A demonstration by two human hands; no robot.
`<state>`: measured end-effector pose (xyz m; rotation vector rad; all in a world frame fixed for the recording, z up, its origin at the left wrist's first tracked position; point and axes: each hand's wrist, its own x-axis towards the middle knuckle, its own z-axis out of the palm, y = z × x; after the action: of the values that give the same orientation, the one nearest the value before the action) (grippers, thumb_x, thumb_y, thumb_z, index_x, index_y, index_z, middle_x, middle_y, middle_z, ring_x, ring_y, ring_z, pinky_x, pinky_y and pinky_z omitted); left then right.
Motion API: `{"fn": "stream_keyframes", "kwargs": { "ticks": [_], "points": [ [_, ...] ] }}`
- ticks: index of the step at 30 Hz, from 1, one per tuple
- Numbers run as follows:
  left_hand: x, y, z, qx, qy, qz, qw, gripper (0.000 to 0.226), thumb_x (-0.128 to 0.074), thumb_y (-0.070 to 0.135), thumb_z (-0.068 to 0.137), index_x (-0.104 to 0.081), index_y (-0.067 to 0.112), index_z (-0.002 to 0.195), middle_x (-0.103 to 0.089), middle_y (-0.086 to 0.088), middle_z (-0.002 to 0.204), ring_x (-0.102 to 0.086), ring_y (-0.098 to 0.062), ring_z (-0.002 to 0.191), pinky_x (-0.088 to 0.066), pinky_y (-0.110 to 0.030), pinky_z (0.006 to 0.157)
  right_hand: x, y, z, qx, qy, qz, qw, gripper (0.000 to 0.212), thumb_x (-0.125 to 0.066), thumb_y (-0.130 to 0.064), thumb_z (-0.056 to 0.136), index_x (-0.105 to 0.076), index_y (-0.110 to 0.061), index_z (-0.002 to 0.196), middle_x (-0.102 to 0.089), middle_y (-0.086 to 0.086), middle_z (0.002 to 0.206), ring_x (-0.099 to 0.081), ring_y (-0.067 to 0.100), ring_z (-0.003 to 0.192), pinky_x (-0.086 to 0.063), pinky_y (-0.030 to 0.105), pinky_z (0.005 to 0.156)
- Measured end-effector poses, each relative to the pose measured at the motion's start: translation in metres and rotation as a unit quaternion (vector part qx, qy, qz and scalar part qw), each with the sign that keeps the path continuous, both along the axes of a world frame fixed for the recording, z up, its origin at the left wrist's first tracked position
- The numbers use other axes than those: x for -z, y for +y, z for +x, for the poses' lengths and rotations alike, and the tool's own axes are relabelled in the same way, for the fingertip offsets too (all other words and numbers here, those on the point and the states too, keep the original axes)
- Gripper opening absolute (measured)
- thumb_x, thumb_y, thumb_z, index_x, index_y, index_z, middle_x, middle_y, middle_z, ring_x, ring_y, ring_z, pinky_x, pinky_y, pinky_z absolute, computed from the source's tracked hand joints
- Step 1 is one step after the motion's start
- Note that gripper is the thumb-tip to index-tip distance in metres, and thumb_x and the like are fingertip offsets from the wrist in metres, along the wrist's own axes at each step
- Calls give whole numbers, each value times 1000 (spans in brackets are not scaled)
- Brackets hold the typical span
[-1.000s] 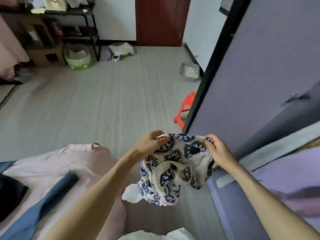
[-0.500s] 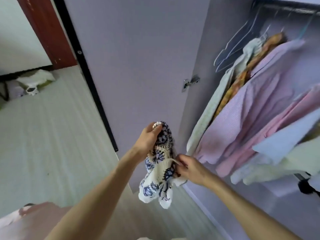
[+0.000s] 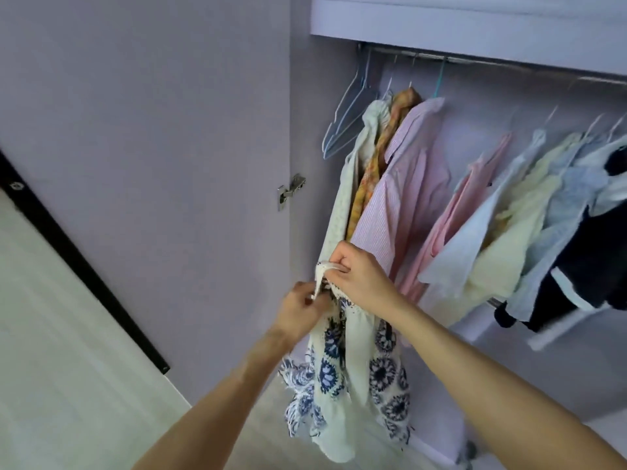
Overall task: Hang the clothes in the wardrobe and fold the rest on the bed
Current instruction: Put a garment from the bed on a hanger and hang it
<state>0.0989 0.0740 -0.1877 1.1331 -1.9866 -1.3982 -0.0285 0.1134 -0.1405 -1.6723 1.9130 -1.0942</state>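
The open lilac wardrobe (image 3: 475,25) now fills the view, bare wire hangers (image 3: 349,120) near. Both grips have shifted to pinch the cream, blue-flowered garment's (image 3: 356,378) strap: left hand (image 3: 300,308) below, right hand (image 3: 359,276) above, ready for hanging.

The view has swung right, off the floor and bed, onto the open wardrobe (image 3: 475,25). The right hand (image 3: 359,278) has risen from the garment's (image 3: 353,378) lower part to pinch its white strap (image 3: 324,269) — the left hand (image 3: 300,308) now grips just below it, and the cloth hangs longer.
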Motion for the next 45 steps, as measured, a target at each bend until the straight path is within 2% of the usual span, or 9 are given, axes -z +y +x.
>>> {"fn": "stream_keyframes", "kwargs": {
  "ticks": [4, 8, 16, 22, 25, 30, 34, 39, 45],
  "points": [
    [-17, -27, -12, -54, -63, -165, 983, 23, -54, 17, 91, -65, 12, 110, -52, -2, 98, -50, -12, 70, -39, -5, 59, -21, 6, -22, 46, 14, -46, 998, 19, -65, -8, 80, -49, -12, 71, -48, -3, 53, -39, 6, 46, -28, 17, 46],
    [-36, -54, -14, -35, -107, -225, 968, 30, -50, 6, 89, -62, 11, 116, -55, -10, 106, -59, -31, 89, -45, -33, 80, -29, 16, -51, 115, 42, -76, 989, 16, -65, -10, 83, -52, -11, 74, -47, -6, 53, -40, 5, 48, -31, 26, 51],
    [-103, -113, -12, 255, -185, -43, 948, 7, -60, 21, 90, -65, 21, 86, -68, -1, 89, -65, -18, 87, -53, -30, 75, -39, 2, -88, 97, 101, 62, 988, 19, -60, -15, 89, -52, -27, 76, -57, -10, 67, -54, 8, 65, -38, 22, 61],
    [-138, -150, -41, 8, -72, -197, 978, 29, -64, 29, 87, -64, 7, 70, -50, -1, 59, -44, -14, 55, -33, -23, 54, -62, -53, -114, 21, 64, 120, 990, 2, -63, -22, 88, -63, -22, 86, -62, -11, 77, -56, 3, 70, -40, 15, 63],
    [-150, -162, -53, -99, -85, -371, 920, 17, -59, 26, 91, -70, 15, 83, -63, -2, 77, -61, -25, 68, -43, -28, 59, -75, -100, -122, 31, -14, 22, 999, 20, -57, -15, 91, -64, -16, 110, -66, -6, 102, -60, 0, 92, -45, 11, 82],
    [-141, -186, -65, -126, -240, -555, 787, 15, -60, 4, 84, -69, 11, 94, -56, -8, 90, -60, -37, 59, -36, -32, 48, -81, -203, -128, 110, -125, -19, 986, 36, -43, -5, 96, -48, 0, 130, -55, 20, 127, -52, 31, 118, -41, 43, 104],
    [-128, -199, -65, -113, -257, -589, 758, 21, -84, -2, 56, -68, 7, 66, -56, -10, 66, -49, -29, 31, -34, -22, 33, -72, -267, -131, 205, -209, 12, 956, 33, -38, -10, 96, -49, 2, 125, -56, 20, 116, -56, 29, 98, -48, 34, 88],
    [-109, -207, -68, -99, -248, -596, 757, 9, -69, 7, 70, -66, 6, 62, -55, -10, 63, -50, -27, 32, -33, -23, 30, -60, -311, -141, 249, -425, 33, 870, 34, -40, -7, 97, -45, 0, 130, -58, 18, 117, -58, 24, 88, -53, 31, 75],
    [-103, -213, -72, -93, -239, -588, 767, 6, -69, 5, 73, -69, 7, 67, -56, -10, 65, -53, -29, 37, -36, -24, 32, -51, -329, -143, 247, -316, 8, 916, 28, -44, -7, 93, -56, 4, 117, -53, 8, 79, -49, 15, 57, -40, 21, 46]
  ]
}}
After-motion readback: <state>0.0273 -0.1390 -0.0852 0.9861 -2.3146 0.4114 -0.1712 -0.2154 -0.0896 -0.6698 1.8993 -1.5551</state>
